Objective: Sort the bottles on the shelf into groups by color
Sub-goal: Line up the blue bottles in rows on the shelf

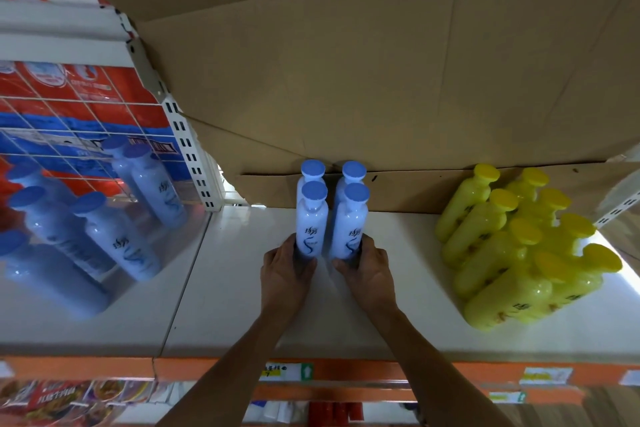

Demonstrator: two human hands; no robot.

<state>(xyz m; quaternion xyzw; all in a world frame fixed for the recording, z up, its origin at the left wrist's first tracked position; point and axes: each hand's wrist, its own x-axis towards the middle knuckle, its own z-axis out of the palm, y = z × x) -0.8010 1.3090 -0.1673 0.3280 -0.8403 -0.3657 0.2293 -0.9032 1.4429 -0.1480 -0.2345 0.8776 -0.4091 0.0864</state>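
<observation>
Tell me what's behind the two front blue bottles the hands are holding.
Two more blue bottles, mostly covered so only caps and shoulders show, then the cardboard backing. Their lower bodies are hidden.

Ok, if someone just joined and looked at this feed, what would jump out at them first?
Probably the two hands, left hand and right hand, each gripping the base of a front bottle in the four blue-capped bottles standing mid-shelf. Next, the bright cluster of yellow bottles at the right, and more blue-capped bottles behind the clear divider on the left.
</observation>
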